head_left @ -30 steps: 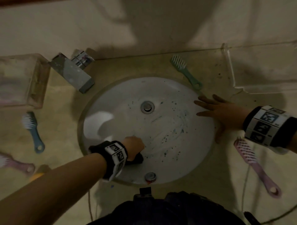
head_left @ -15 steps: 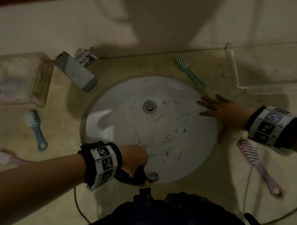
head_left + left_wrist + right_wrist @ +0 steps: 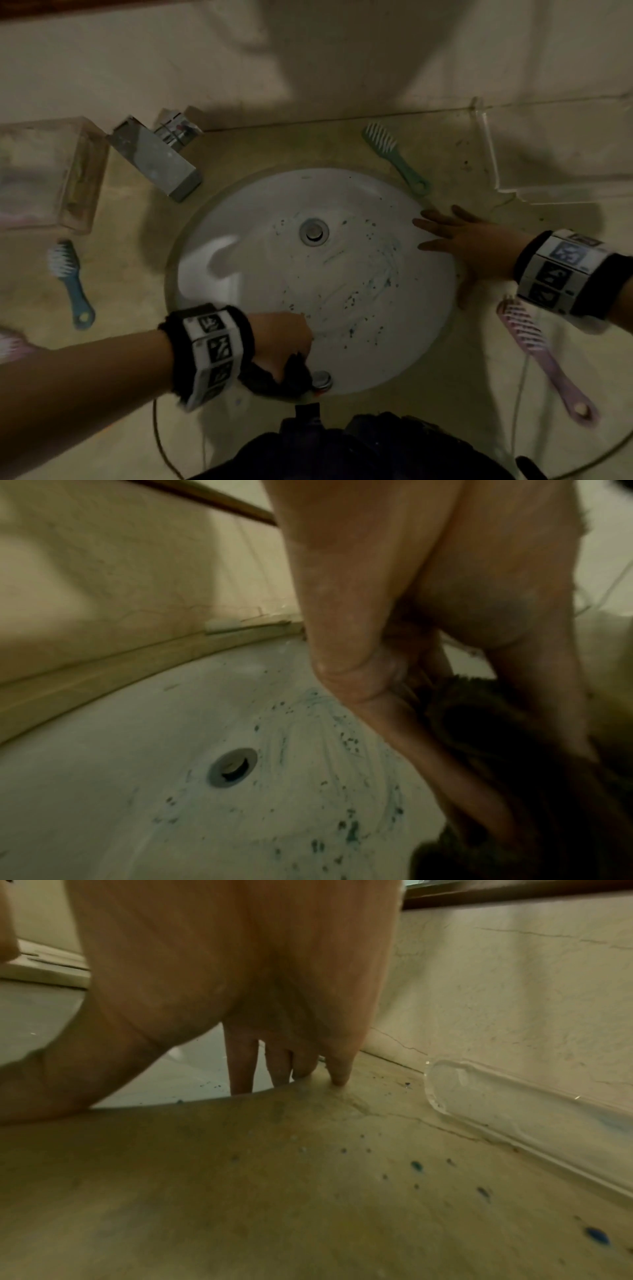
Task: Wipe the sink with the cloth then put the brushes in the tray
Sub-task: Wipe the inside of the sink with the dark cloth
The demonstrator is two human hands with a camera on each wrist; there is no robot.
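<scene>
The white oval sink (image 3: pixel 260 212) is speckled and smeared with blue marks (image 3: pixel 349 829). My left hand (image 3: pixel 284 346) grips a dark cloth (image 3: pixel 294 373) at the sink's near rim, beside a metal overflow cap (image 3: pixel 322 379); the cloth (image 3: pixel 486 737) shows bunched under my fingers. Flat and spread, my right hand (image 3: pixel 459 236) rests on the sink's right rim, its fingertips (image 3: pixel 339 1080) on the counter edge. Brushes lie on the counter: green (image 3: pixel 394 154) at the back, pink (image 3: pixel 544 359) on the right, blue (image 3: pixel 70 281) on the left. A clear tray (image 3: pixel 493 171) stands at the back right.
A chrome tap (image 3: pixel 154 161) stands at the sink's back left, with a clear box (image 3: pixel 82 171) beside it. Another pink brush (image 3: pixel 13 342) is cut off at the left edge. Blue spots (image 3: pixel 416 1165) dot the counter near the tray wall (image 3: pixel 496 1104). A cable (image 3: pixel 520 394) runs along the right.
My left hand has dragged the cloth from the basin's lower left back to the near rim by the overflow cap. The right hand has stayed on the right rim.
</scene>
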